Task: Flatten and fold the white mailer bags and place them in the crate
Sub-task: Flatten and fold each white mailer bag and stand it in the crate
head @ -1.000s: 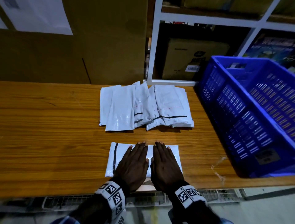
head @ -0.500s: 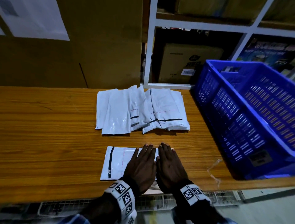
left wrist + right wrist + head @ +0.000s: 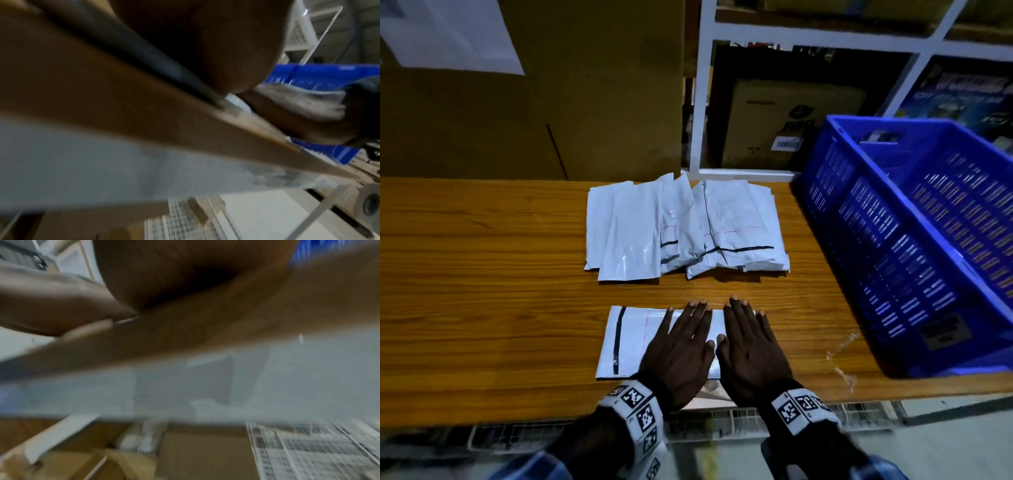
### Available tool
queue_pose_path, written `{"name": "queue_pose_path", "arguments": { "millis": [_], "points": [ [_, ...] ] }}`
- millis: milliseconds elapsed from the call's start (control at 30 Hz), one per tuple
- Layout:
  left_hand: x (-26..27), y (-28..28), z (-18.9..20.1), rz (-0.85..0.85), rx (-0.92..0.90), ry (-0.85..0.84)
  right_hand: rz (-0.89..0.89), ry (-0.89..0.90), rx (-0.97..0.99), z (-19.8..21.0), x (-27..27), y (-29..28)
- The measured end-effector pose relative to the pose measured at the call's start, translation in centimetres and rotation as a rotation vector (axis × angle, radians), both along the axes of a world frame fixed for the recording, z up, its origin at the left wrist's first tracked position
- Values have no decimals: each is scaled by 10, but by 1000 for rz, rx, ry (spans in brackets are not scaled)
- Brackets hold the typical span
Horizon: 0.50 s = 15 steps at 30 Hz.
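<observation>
One white mailer bag with a black strip near its left end lies flat on the wooden table, close to the front edge. My left hand and right hand press on its right half side by side, palms down, fingers straight. Beyond them a pile of several white mailer bags lies spread out. The blue crate stands at the right end of the table. Both wrist views are blurred and show only a palm against the table edge.
A large cardboard box stands behind the table on the left. A white shelf frame with boxes stands behind the pile. A scrap of clear film lies on the table in front of the crate.
Both hands slid right along the mailer bag, from its middle to its right half, staying flat on it. More of the bag's left end shows now.
</observation>
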<state>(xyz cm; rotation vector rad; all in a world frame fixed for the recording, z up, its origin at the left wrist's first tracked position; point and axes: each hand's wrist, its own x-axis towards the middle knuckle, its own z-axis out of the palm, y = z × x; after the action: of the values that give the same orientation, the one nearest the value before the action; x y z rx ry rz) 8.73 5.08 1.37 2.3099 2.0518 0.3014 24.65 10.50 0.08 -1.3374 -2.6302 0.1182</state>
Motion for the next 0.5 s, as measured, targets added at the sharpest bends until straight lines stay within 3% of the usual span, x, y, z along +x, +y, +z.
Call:
{"name": "queue_pose_path", "arguments": {
  "millis": [133, 267, 500],
  "points": [
    [-24, -8, 5, 53, 75, 44, 55, -27, 48, 12, -17, -2],
    [-44, -13, 2, 75, 39, 87, 131, -10, 9, 8, -45, -12],
    [-45, -17, -7, 56, 41, 35, 143, 10, 29, 1, -47, -18]
  ]
}}
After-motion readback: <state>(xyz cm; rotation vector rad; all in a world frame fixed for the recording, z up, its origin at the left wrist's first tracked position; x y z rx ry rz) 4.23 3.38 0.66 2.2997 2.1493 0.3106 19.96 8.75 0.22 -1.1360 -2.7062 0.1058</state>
